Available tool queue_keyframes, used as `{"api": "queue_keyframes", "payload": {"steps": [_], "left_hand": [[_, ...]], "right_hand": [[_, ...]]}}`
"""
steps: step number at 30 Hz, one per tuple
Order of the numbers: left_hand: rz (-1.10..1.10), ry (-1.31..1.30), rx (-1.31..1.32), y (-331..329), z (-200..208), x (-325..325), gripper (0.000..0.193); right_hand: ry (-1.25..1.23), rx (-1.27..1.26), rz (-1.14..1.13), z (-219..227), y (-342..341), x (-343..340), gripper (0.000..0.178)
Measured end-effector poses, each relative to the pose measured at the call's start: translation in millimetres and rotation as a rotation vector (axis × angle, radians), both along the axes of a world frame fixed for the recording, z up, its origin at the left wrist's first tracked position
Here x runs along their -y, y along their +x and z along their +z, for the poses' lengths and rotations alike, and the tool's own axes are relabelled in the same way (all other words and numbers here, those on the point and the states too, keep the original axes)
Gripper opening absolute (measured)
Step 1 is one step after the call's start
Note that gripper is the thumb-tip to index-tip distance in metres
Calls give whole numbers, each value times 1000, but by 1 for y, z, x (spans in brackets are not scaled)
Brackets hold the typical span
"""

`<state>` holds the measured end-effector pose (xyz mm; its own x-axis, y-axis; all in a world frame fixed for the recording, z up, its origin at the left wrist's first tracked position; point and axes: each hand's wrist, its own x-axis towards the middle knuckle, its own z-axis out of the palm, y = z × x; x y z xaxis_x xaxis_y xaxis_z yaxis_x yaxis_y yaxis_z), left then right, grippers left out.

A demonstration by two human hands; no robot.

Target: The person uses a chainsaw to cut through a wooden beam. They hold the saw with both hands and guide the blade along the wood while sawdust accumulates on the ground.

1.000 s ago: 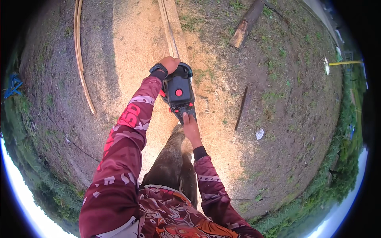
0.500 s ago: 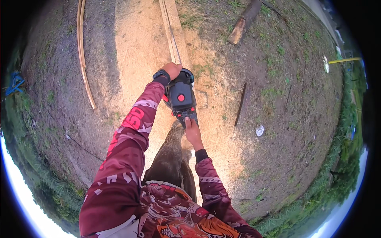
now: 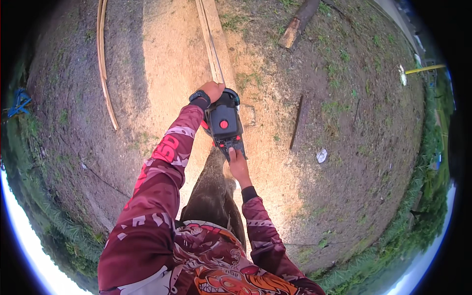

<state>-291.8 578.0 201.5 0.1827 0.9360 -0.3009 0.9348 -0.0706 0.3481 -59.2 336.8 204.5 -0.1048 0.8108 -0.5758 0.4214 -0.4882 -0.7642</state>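
Note:
In the middle of the head view is a black chainsaw (image 3: 224, 118) with red caps, its bar pointing away from me. My left hand (image 3: 213, 90) is closed around the front handle, with a dark watch on that wrist. My right hand (image 3: 238, 166) grips the rear handle, thumb on top; its other fingers are hidden below. The thin bar (image 3: 215, 51) runs along a long pale timber (image 3: 219, 34), which stretches away to the top of the view. Where the bar meets the wood is partly hidden by the saw body and my left hand.
Pale sawdust (image 3: 169, 64) covers the ground around the timber. Long thin strips of wood (image 3: 102, 64) lie at left. On the right are a dark narrow board (image 3: 297, 123), a cut log (image 3: 298, 25), a crumpled pale scrap (image 3: 321, 156) and a yellow-handled tool (image 3: 425, 69).
The log, board and scrap on the right sit slightly differently in view, as my head or body has shifted a little. Both hands keep their hold on the chainsaw.

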Motion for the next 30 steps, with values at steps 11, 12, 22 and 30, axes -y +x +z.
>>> {"api": "queue_keyframes", "payload": {"steps": [11, 12, 22, 30], "left_hand": [[92, -63, 1, 21, -25, 53, 44], [165, -74, 33, 18, -26, 59, 44], [241, -222, 63, 44, -5, 66, 46], [188, -180, 44, -14, 15, -27, 50]], "right_hand": [[6, -11, 8, -1, 25, 52, 61], [-13, -12, 15, 3, 24, 56, 61], [-65, 41, -28, 13, 36, 60, 55], [-101, -2, -24, 9, -18, -31, 57]]}}
